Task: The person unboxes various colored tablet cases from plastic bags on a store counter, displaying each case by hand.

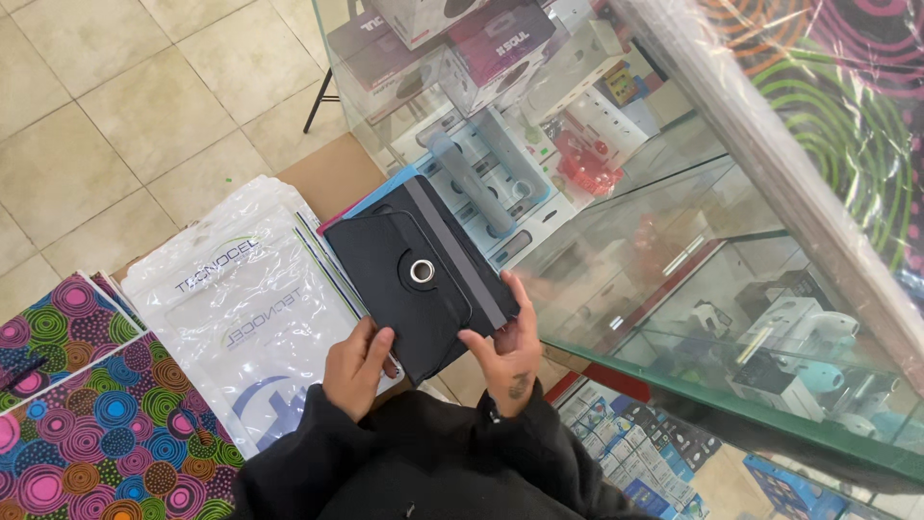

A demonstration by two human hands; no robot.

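A black tablet case (pixel 414 274) with a round metal swivel in its middle and a grey elastic band across it is held flat in front of me. My left hand (pixel 356 366) grips its near left corner, fingers curled under the edge. My right hand (pixel 505 351) holds the near right edge, thumb on top and fingers along the side. Both arms wear black sleeves. The case hangs over a stack of clear plastic sleeves (pixel 245 308) with white and blue print.
A glass display case (pixel 674 289) full of boxed gadgets stands to the right, its edge close to my right hand. Tablet covers (pixel 87 424) with colourful circle patterns lie at the lower left. Beige floor tiles (pixel 125 116) spread beyond, with brown cardboard (pixel 332 173) under the goods.
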